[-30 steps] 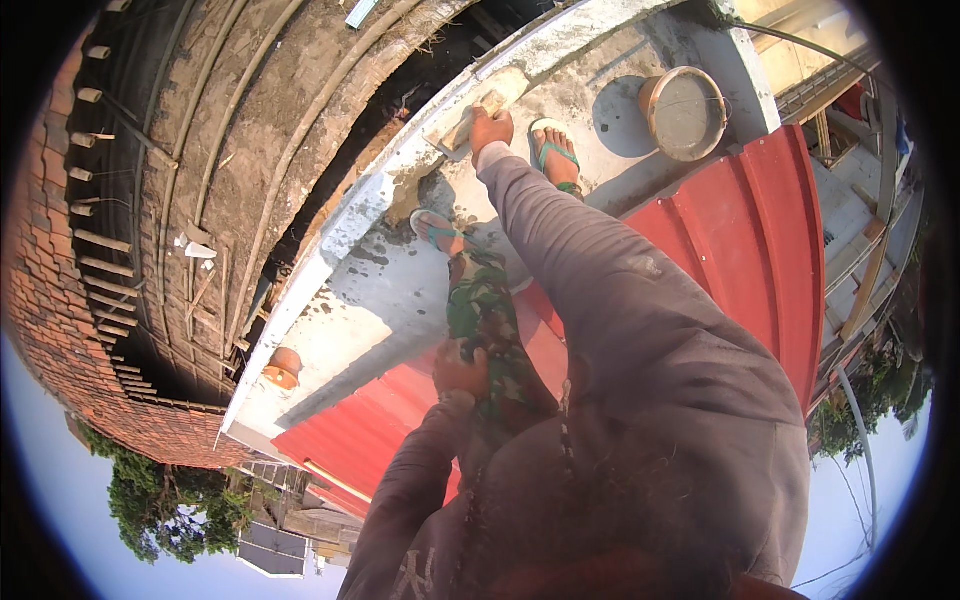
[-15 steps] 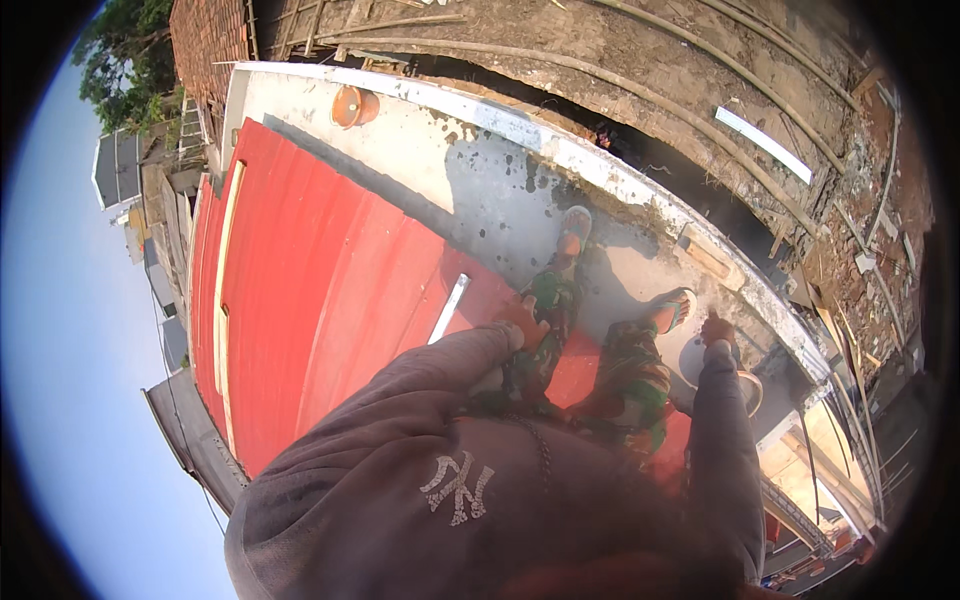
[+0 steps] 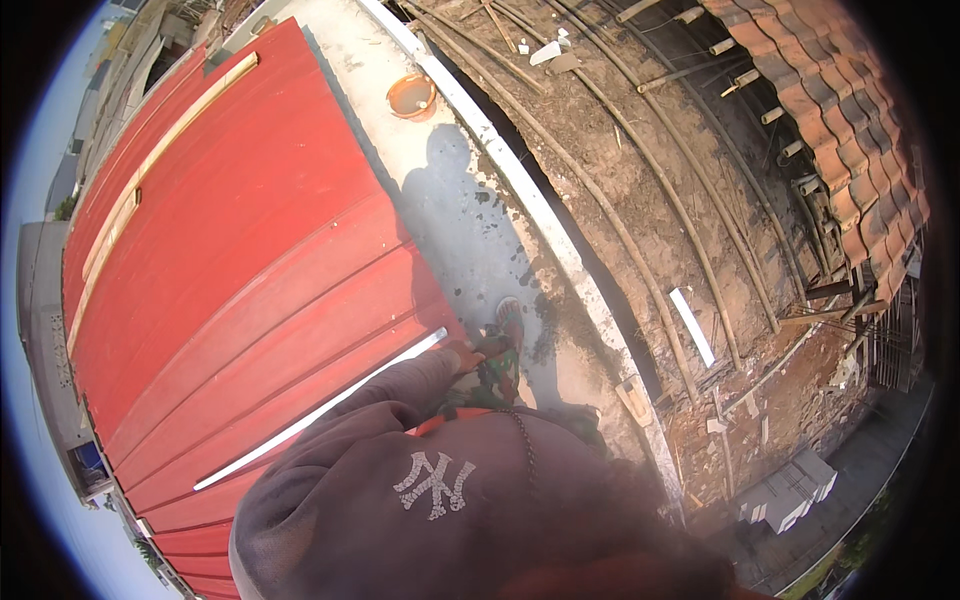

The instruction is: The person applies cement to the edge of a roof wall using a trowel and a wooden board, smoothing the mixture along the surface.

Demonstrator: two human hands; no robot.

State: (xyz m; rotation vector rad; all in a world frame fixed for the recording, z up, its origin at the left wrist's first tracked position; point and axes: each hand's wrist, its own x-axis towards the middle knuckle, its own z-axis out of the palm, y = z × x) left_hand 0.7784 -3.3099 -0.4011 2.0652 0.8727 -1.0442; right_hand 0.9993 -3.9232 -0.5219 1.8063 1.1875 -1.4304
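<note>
I see my left hand (image 3: 463,357) beside my camouflage trouser leg (image 3: 498,375), close to a long white strip (image 3: 320,408) on the red corrugated roofing (image 3: 220,250); its fingers are blurred. My right hand is out of sight. One sandalled foot (image 3: 508,316) stands on the concrete ledge (image 3: 350,50) beside my shadow. A small wooden piece (image 3: 632,402), like a float, lies on the white parapet (image 3: 560,245) to my right.
An orange bucket (image 3: 425,100) sits up the ledge. Pale battens (image 3: 170,140) lie on the red roofing. Beyond the parapet are a dark gap, dirt with long poles (image 3: 600,180), debris, clay roof tiles (image 3: 850,120) and grey blocks (image 3: 790,485).
My view has swung round along the ledge toward the orange bucket. My right hand, earlier on the wooden piece and then off it, has left view; the wooden piece remains on the parapet.
</note>
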